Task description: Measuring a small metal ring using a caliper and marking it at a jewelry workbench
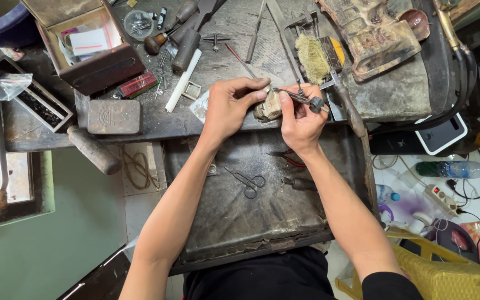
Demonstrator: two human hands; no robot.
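From the head camera, looking straight down: both hands meet at the front edge of the cluttered bench. The left hand has its fingers curled closed, thumb and forefinger pinching something tiny against a worn wooden peg that juts out from the bench edge; the pinched piece is too small to make out. The right hand has its fingers closed around a slim metal hand tool, held like a pen, its tip laid across toward the left fingertips right at the peg. So the work sits there, between the two thumbs, braced on that peg. Below the hands hangs a dark catch tray, and in it lie small scissors and red-handled pliers, untouched. Up on the bench, a white stick, a flat metal tin, an open box and a bristly brush lie well apart from the fingers. As a judgement, the job looks mid-way: the piece is held and the tool is on it, so the fine working is under way, but nothing finished can be seen set aside, and how much remains cannot be told from here.
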